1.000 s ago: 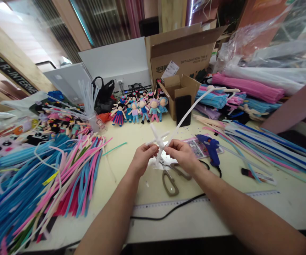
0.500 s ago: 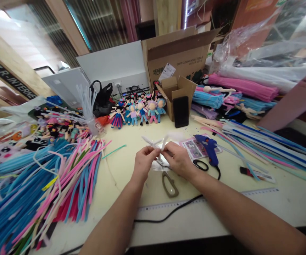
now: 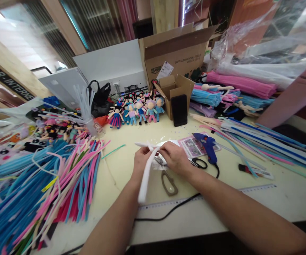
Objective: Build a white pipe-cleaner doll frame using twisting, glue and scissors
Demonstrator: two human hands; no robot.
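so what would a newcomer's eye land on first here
Probably the heap of blue and pink fuzzy stems spread across the left of the picture. Next, the cluster of small dolls at the back, beside a small cardboard box. In the centre, left hand and right hand pinch a white fuzzy piece.

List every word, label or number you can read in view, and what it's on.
"D Z R-INTERNE": dark strip, far left.
"SOFT CLEAN FACIAL", next word blurred: large cardboard box.
"悠可", third character unclear: same box.
Too small or blurred to read: white label on that box, ruler numbers, pink-edged card, cup sticker.
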